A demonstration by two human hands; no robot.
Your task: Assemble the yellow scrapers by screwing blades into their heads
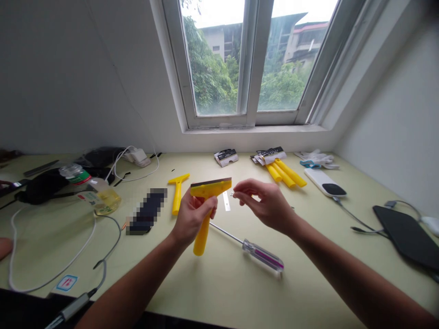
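Observation:
My left hand point(194, 214) is closed around the neck of a yellow scraper point(201, 237), which is raised with a dark blade strip point(211, 182) along its top edge. Just right of the scraper head, my right hand point(264, 201) is pinched; whatever lies between its fingertips is too small or hidden to name. Beyond the hands a thin metal blade point(227, 202) rests on the table, with tiny metal parts point(232, 193) beside it. A screwdriver point(262, 256) with a clear and purple handle lies below. Another yellow scraper point(177, 196) lies to the left.
Packaged yellow scrapers point(283, 172) and a black-and-white card package point(226, 157) are at the back. A white power bank point(324, 182) and a black phone point(408, 235) lie right. On the left are a tilted bottle point(103, 196), a blurred-out dark object point(147, 212) and cables point(51, 289).

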